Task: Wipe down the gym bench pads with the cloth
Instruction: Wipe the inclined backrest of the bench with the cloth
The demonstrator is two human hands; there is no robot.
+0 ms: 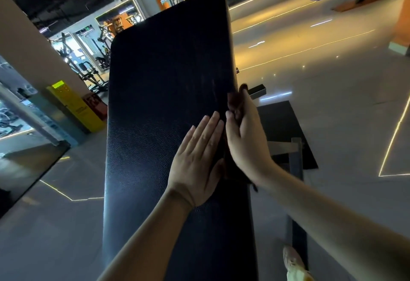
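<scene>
Fingers [207,128] of the left hand [196,165] lie straight and close together, palm down, resting flat on the black bench pad [166,69] and holding nothing. Just beside it, the right hand [245,138] is curled over the pad's right edge, its thumb on the top face and the other fingers wrapped round the side, gripping a dark cloth [235,103] against that edge. Only a small bunched part of the cloth shows above the thumb; the rest is hidden under the hand and hard to tell from the dark pad. The two hands almost touch, the left on the pad's top surface and the right at its rim. The pad is long, with a grained leather-like surface and rounded far corners, and it runs away from the viewer, filling the middle of the view. Both forearms are bare. To the right of the pad, a grey metal frame [296,160] and a black floor mat [286,129] lie on the glossy grey floor [332,103], which is crossed by thin lines of light. A pale shoe [292,263] shows at the bottom edge. On the left stand a yellow cabinet [73,105] and a red box [96,107] beside it, with gym machines [88,69] farther back.
</scene>
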